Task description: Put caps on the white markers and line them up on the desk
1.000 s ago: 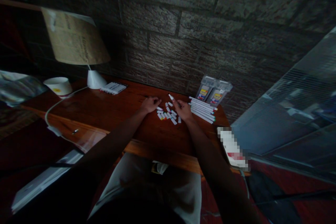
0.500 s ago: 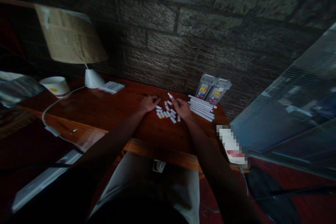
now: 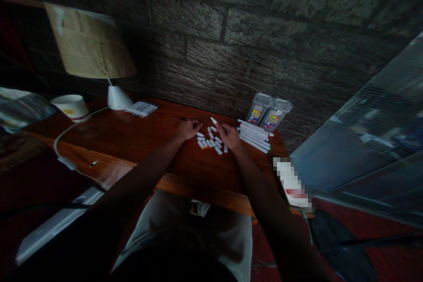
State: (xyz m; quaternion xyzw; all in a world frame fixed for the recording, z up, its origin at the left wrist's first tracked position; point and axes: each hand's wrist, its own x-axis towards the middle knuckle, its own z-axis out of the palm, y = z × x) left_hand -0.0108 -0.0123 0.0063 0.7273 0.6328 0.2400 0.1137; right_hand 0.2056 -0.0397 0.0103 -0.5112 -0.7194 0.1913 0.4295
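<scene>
My right hand (image 3: 231,138) is closed around a slim white marker (image 3: 213,120), whose end points up and to the left. Resting on the wooden desk (image 3: 139,141), my left hand (image 3: 188,129) has its fingers loosely bent and apart, with nothing visible in them. Between and just below the hands lies a loose cluster of short white marker caps (image 3: 210,143), some with coloured ends. To the right of my right hand, several long white markers (image 3: 254,137) lie side by side in a row.
Two clear plastic cases (image 3: 266,113) stand behind the row. A blurred-out white object (image 3: 292,185) lies at the right corner. On the left are a pack of pens (image 3: 142,109), a lamp (image 3: 119,98), a paper cup (image 3: 71,108) and a cord. A brick wall (image 3: 205,57) rises behind.
Both hands keep nearly the same pose, with the marker still in the right one. The whole view has shifted slightly; the caps and the row of markers look unmoved.
</scene>
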